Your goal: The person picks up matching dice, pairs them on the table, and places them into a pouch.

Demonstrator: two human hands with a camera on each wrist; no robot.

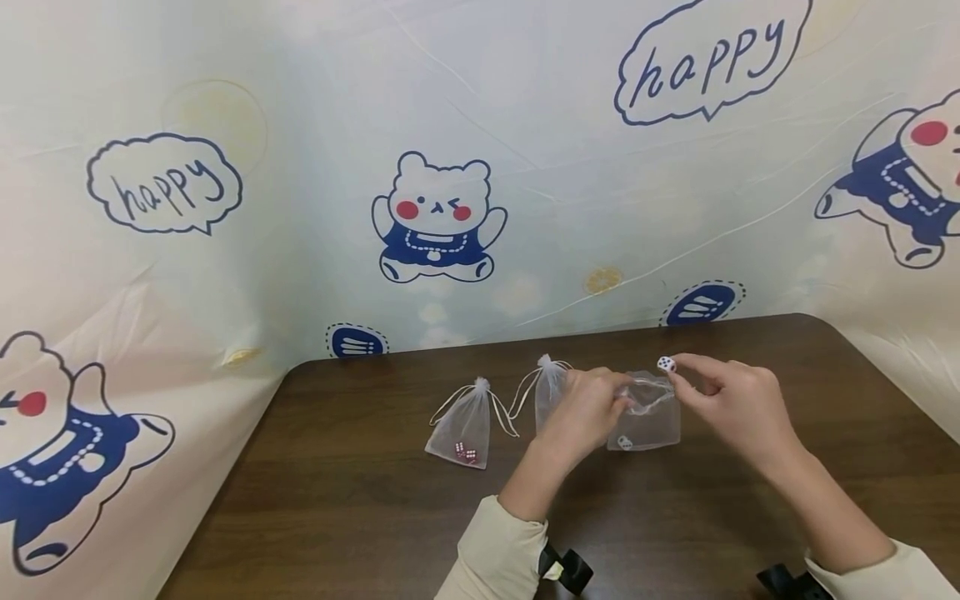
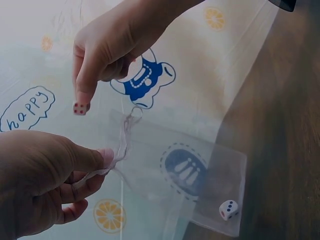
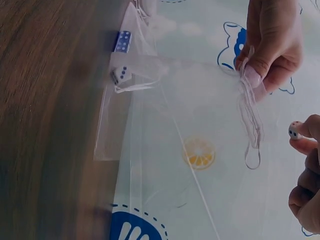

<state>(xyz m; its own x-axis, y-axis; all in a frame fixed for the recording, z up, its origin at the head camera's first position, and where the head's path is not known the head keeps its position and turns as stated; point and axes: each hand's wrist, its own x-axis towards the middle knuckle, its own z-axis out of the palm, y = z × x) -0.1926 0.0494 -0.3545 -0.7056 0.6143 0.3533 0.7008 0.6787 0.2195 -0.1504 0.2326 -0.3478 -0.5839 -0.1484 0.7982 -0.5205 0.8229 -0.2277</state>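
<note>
My left hand [image 1: 583, 407] pinches the gathered mouth and drawstring of a sheer white organza bag [image 1: 656, 432]. One white die [image 2: 229, 210] lies in the bag's bottom corner. Beside the mouth, my right hand [image 1: 742, 408] holds a second white die [image 1: 666, 364] between thumb and index finger, apart from the bag. In the right wrist view that die [image 3: 295, 130] shows at the fingertips, and the bag hangs from the left thumb and fingers. Part of the bag's mouth is hidden behind the left fingers in the head view.
A tied organza bag [image 1: 472, 417] with red dice [image 1: 465, 452] lies left on the brown table [image 1: 337, 475]. Another tied bag [image 1: 550, 390] is partly behind my left hand; blue dice [image 3: 123, 41] show in it. A printed curtain [image 1: 300, 167] hangs behind the table.
</note>
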